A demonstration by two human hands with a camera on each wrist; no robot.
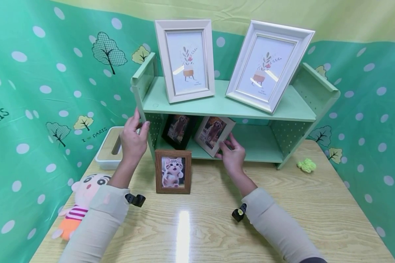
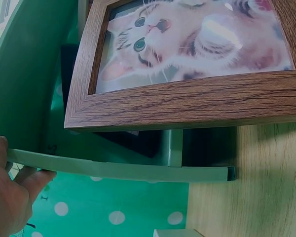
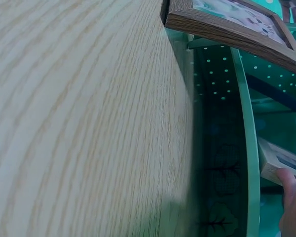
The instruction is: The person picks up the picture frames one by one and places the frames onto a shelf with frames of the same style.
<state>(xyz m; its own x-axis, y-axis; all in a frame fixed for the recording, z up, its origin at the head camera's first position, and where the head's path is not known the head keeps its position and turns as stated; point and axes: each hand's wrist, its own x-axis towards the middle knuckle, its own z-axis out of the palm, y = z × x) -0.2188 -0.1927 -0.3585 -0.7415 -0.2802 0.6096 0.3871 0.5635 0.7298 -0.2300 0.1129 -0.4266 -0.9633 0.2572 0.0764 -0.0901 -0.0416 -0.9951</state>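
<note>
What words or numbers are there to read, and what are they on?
"PARIS": green polka-dot curtain, far left.
"I", a small green mark, "PARIS": same curtain, farther right.
Too small to read: print on the left plant picture and the right plant picture.
Left wrist view: curtain letters too partial to read.

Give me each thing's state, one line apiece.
Shelf: upright
Left white frame: standing
Right white frame: tilted sideways
Black frame: tilted, on lower level
Cream frame: tilted, held
Brown frame: standing on table
Box: lid on
Plush toy: partly hidden
Left grip: holding shelf's side
Right grip: pinching cream frame
</note>
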